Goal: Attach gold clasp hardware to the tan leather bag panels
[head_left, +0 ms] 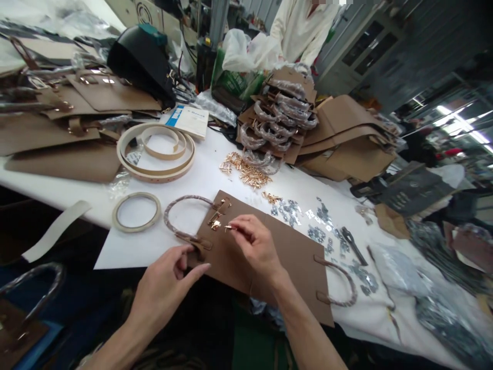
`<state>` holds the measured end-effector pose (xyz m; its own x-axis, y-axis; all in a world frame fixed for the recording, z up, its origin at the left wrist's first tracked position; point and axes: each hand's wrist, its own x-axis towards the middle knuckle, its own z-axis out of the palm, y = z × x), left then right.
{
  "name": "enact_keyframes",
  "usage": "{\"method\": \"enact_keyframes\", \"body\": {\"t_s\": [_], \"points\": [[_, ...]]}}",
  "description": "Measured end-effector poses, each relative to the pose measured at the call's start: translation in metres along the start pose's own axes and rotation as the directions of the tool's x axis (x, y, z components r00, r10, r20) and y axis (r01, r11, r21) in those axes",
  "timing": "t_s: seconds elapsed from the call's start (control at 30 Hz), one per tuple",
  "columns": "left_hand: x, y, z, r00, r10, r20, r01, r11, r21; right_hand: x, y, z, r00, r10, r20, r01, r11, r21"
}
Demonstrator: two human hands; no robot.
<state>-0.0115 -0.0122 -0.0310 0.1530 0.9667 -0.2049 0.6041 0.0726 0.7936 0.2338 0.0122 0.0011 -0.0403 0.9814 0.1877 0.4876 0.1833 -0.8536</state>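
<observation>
A flat brown bag panel (277, 257) lies in front of me, with a wrapped handle (183, 201) at its left end and another handle (348, 280) at its right end. My left hand (165, 280) is closed at the panel's left edge, its fingers curled round a leather tab (198, 252) by the handle's base. Above the panel, my right hand (256, 244) pinches a small gold metal fitting (228, 227) between thumb and fingertips. Just left of it, a gold clasp (215, 224) sits on the panel.
Gold fittings (250, 172) and silver metal plates (288, 210) lie scattered beyond the panel. Tape rolls (136, 226) and a coiled strip (154, 172) are at left. Stacked handled panels (281, 113) stand behind, near a person in white (302, 31). A dark tool (354, 245) lies at right.
</observation>
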Motion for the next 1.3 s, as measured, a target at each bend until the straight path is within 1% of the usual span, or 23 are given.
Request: {"method": "enact_keyframes", "body": {"t_s": [0.07,0.17,0.23,0.3,0.37,0.4,0.5,0.53,0.6,0.67,0.73,0.8,0.87,0.9,0.97,1.03,1.1,1.2,1.3], "points": [[-0.001,0.004,0.013,0.999,0.031,-0.044,-0.032,0.999,-0.020,-0.017,-0.003,0.013,0.998,0.067,0.011,-0.067,0.997,0.036],[-0.003,0.002,0.027,0.990,0.096,-0.105,-0.112,0.981,-0.159,-0.032,0.000,0.028,0.995,0.092,-0.047,-0.091,0.996,0.013],[-0.006,-0.001,0.031,0.978,0.162,-0.135,-0.188,0.961,-0.203,-0.037,0.002,0.032,0.993,0.085,-0.076,-0.085,0.996,0.005],[-0.008,-0.003,0.031,0.961,0.227,-0.156,-0.254,0.949,-0.186,-0.041,0.003,0.033,0.996,0.066,-0.064,-0.068,0.997,-0.030],[-0.011,-0.004,0.030,0.953,0.253,-0.168,-0.281,0.945,-0.168,-0.043,0.003,0.031,0.997,0.068,-0.042,-0.072,0.994,-0.079],[-0.012,-0.004,0.031,0.952,0.251,-0.174,-0.280,0.945,-0.168,-0.044,0.002,0.030,0.995,0.093,-0.044,-0.096,0.992,-0.083],[-0.015,-0.003,0.034,0.955,0.214,-0.204,-0.253,0.949,-0.189,-0.046,0.002,0.027,0.972,0.228,-0.056,-0.228,0.974,0.016],[-0.016,-0.003,0.035,0.958,0.197,-0.210,-0.239,0.951,-0.198,-0.047,0.002,0.027,0.964,0.260,-0.052,-0.256,0.964,0.063],[-0.017,-0.005,0.038,0.960,0.172,-0.220,-0.219,0.953,-0.211,-0.048,0.002,0.028,0.960,0.279,-0.029,-0.273,0.952,0.140],[-0.018,-0.008,0.040,0.957,0.176,-0.230,-0.228,0.947,-0.226,-0.047,0.001,0.031,0.967,0.254,-0.026,-0.246,0.954,0.168],[-0.019,-0.011,0.041,0.951,0.190,-0.243,-0.249,0.938,-0.242,-0.046,-0.001,0.035,0.978,0.202,-0.043,-0.194,0.971,0.137],[-0.022,-0.014,0.042,0.956,0.178,-0.232,-0.237,0.936,-0.260,-0.044,-0.003,0.039,0.987,0.146,-0.066,-0.140,0.986,0.090],[-0.026,-0.015,0.043,0.971,0.104,-0.216,-0.170,0.933,-0.316,-0.043,-0.003,0.041,0.991,0.109,-0.082,-0.104,0.993,0.063],[-0.029,-0.013,0.044,0.977,0.046,-0.209,-0.122,0.922,-0.368,-0.043,-0.003,0.042,0.992,0.096,-0.086,-0.092,0.994,0.053],[-0.034,-0.009,0.045,0.980,-0.082,-0.181,-0.019,0.866,-0.500,-0.043,-0.002,0.044,0.993,0.070,-0.095,-0.067,0.997,0.038],[-0.038,-0.004,0.043,0.979,-0.160,-0.130,0.051,0.800,-0.597,-0.044,0.000,0.046,0.993,0.045,-0.105,-0.042,0.999,0.030],[-0.039,0.000,0.040,0.979,-0.181,-0.095,0.081,0.770,-0.633,-0.046,0.000,0.049,0.992,0.020,-0.124,-0.017,1.000,0.025],[-0.036,0.000,0.034,0.983,-0.173,-0.055,0.100,0.769,-0.631,-0.048,0.001,0.054,0.990,-0.012,-0.141,0.016,1.000,0.026],[-0.032,-0.002,0.031,0.989,-0.149,-0.019,0.105,0.774,-0.624,-0.048,0.002,0.059,0.993,-0.032,-0.115,0.036,0.999,0.037]]}}
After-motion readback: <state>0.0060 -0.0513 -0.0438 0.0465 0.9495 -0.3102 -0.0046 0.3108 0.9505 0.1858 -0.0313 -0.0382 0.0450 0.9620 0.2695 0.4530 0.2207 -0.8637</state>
